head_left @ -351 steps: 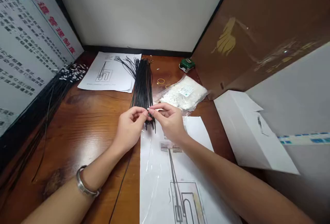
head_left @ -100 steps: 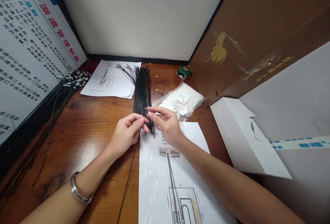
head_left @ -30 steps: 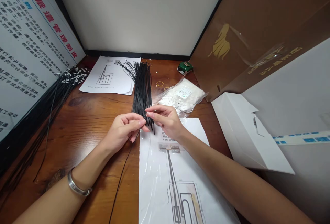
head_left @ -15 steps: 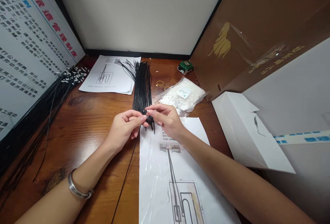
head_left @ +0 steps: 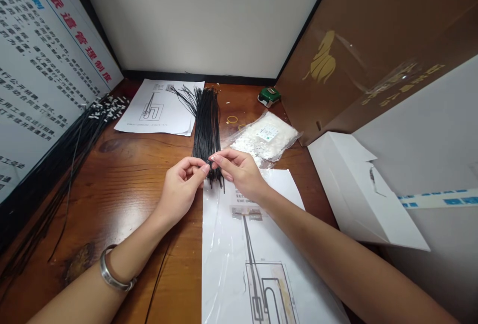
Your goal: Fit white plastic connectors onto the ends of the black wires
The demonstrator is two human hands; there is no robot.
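My left hand [head_left: 182, 189] and my right hand [head_left: 239, 172] meet fingertip to fingertip over the near end of a bundle of thin black wires [head_left: 206, 125] lying on the wooden table [head_left: 123, 174]. Both hands are pinched shut. The left one holds a single black wire [head_left: 159, 276] that trails back under my forearm toward me. What the right fingers pinch is too small to make out. A silver bangle [head_left: 114, 276] sits on my left wrist.
A clear bag of small white parts [head_left: 265, 140] lies right of the bundle. A plastic-covered drawing sheet [head_left: 246, 259] lies under my right forearm, another sheet [head_left: 160, 107] at the back. More black wires with white ends [head_left: 74, 145] lie along the left board. A white box [head_left: 358, 194] stands right.
The hands have stayed over the near end of the bundle with small finger movements. The trailing wire under my left forearm has shifted a little to the left.
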